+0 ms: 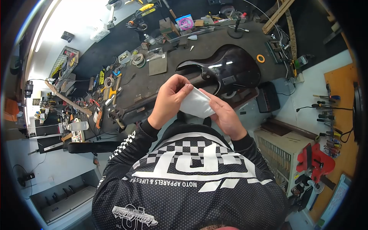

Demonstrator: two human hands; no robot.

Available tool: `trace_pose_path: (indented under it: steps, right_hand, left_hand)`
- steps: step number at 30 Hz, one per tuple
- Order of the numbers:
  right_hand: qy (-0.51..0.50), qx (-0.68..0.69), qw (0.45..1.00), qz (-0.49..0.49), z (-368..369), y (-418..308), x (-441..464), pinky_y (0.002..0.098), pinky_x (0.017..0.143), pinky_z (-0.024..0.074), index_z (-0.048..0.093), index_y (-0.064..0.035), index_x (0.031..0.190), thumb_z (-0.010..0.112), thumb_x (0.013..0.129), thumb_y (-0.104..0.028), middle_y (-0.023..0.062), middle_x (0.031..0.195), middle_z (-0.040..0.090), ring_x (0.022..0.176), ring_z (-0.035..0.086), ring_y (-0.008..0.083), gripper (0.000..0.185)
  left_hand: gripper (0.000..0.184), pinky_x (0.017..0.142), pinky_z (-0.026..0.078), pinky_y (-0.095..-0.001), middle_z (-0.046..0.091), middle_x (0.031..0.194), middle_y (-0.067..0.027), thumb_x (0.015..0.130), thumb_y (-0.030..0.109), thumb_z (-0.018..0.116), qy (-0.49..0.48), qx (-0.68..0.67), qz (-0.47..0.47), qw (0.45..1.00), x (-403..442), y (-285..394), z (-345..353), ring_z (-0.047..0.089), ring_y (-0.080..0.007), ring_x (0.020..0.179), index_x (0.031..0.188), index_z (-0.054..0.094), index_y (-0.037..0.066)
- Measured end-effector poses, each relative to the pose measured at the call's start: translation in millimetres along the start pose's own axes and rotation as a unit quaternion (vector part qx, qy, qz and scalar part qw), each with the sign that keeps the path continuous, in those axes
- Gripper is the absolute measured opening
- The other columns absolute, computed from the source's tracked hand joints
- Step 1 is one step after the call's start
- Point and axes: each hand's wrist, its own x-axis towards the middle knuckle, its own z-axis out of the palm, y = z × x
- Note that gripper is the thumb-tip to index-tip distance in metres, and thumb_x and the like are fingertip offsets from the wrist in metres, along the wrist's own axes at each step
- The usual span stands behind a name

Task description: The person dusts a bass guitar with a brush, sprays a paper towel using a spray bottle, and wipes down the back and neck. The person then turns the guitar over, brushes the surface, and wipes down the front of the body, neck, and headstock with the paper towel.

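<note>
My left grip (171,99) is pinched closed on one corner of a white sheet (196,105); my right grip (227,117) clasps its edge. The sheet spans both grips, on my side of the dark guitar (242,66).

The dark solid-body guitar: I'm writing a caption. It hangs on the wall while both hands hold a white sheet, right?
No: the dark solid-body guitar lies on the workbench rather than hanging, as the head view shows. The left hand and right hand do hold the white sheet.
</note>
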Motion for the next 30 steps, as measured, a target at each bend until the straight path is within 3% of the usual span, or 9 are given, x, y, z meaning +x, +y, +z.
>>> trace_pose_path:
  steps: [7,10,15,18,20,22,25,28,30]
  right_hand:
    - [-0.064,0.104,0.986,-0.113,22.9,15.5,39.7,0.0485,0.144,0.0296,0.013,0.0035,0.188,0.073,0.109,-0.073,0.0204,0.191,0.034,0.175,0.039,0.0311,0.125]
    - [-0.074,0.115,0.987,-0.080,30.4,32.4,77.9,0.0477,0.144,0.0314,0.018,0.0038,0.188,0.071,0.114,-0.065,0.0192,0.189,0.039,0.174,0.042,0.0296,0.114]
    - [0.050,0.193,0.978,-0.055,42.2,33.5,122.3,0.0469,0.138,0.0426,0.042,0.0064,0.179,0.054,0.127,-0.019,0.0201,0.177,0.056,0.164,0.056,0.0300,0.059]
    - [0.133,0.175,0.974,-0.051,30.0,39.5,132.0,0.0467,0.137,0.0437,0.045,0.0069,0.177,0.054,0.127,-0.020,0.0200,0.175,0.059,0.162,0.058,0.0298,0.057]
    - [0.187,0.165,0.965,-0.082,32.8,40.2,130.9,0.0488,0.135,0.0477,0.051,0.0085,0.170,0.053,0.127,-0.020,0.0198,0.170,0.063,0.158,0.062,0.0321,0.052]
    - [0.229,0.170,0.953,-0.100,34.8,43.3,124.2,0.0491,0.135,0.0478,0.051,0.0087,0.170,0.054,0.126,-0.019,0.0203,0.170,0.064,0.158,0.062,0.0328,0.052]
    - [0.283,0.178,0.935,-0.118,29.8,59.3,101.1,0.0494,0.135,0.0470,0.052,0.0099,0.168,0.055,0.124,-0.013,0.0221,0.169,0.064,0.156,0.063,0.0341,0.050]
    - [0.350,0.185,0.910,-0.126,30.7,71.7,73.4,0.0506,0.135,0.0472,0.052,0.0106,0.167,0.056,0.122,-0.010,0.0239,0.168,0.064,0.156,0.064,0.0361,0.050]
    - [0.394,0.187,0.890,-0.131,36.2,76.4,54.4,0.0511,0.135,0.0474,0.052,0.0108,0.167,0.056,0.122,-0.010,0.0238,0.167,0.065,0.156,0.063,0.0365,0.050]
  left_hand:
    - [0.015,0.084,0.056,-0.0232,0.071,0.106,0.0022,0.117,0.013,0.079,0.060,-0.116,0.037,0.991,16.4,-16.7,-26.5,0.065,-0.0047,0.094,0.122,0.070,0.003]
    - [0.015,0.085,0.056,-0.0229,0.071,0.106,0.0021,0.116,0.013,0.080,0.065,-0.142,0.023,0.987,37.1,-43.1,-44.8,0.066,-0.0045,0.095,0.120,0.069,0.004]
    - [0.017,0.077,0.056,-0.0256,0.072,0.104,0.0008,0.117,0.018,0.079,0.045,-0.143,-0.014,0.989,84.0,-94.2,-89.4,0.066,-0.0060,0.088,0.121,0.068,0.005]
    - [0.021,0.073,0.055,-0.0276,0.072,0.104,-0.0012,0.115,0.019,0.080,0.059,-0.104,-0.114,0.986,127.8,-125.9,-142.6,0.066,-0.0077,0.082,0.125,0.068,0.005]
    - [0.027,0.069,0.053,-0.0292,0.073,0.105,-0.0038,0.112,0.020,0.083,0.149,-0.062,-0.088,0.983,190.0,-186.8,-196.2,0.067,-0.0091,0.079,0.129,0.068,0.005]
    - [0.024,0.086,0.057,-0.0358,0.072,0.100,-0.0069,0.113,0.019,0.079,0.267,0.066,-0.014,0.961,276.2,-274.4,-265.4,0.072,-0.0217,0.093,0.127,0.067,0.005]
    - [0.035,0.093,0.059,-0.0427,0.077,0.109,-0.0123,0.110,0.014,0.080,0.319,0.295,0.115,0.893,354.4,-293.1,-320.9,0.076,-0.0295,0.100,0.139,0.065,0.001]
    - [0.046,0.090,0.061,-0.0412,0.077,0.111,-0.0117,0.105,0.019,0.089,0.242,-0.091,0.116,0.959,458.4,-412.3,-407.7,0.077,-0.0247,0.097,0.139,0.063,0.001]
    - [0.047,0.091,0.063,-0.0448,0.080,0.106,-0.0119,0.104,0.028,0.090,0.305,0.316,0.142,0.887,430.0,-346.9,-365.8,0.080,-0.0300,0.099,0.134,0.069,-0.002]
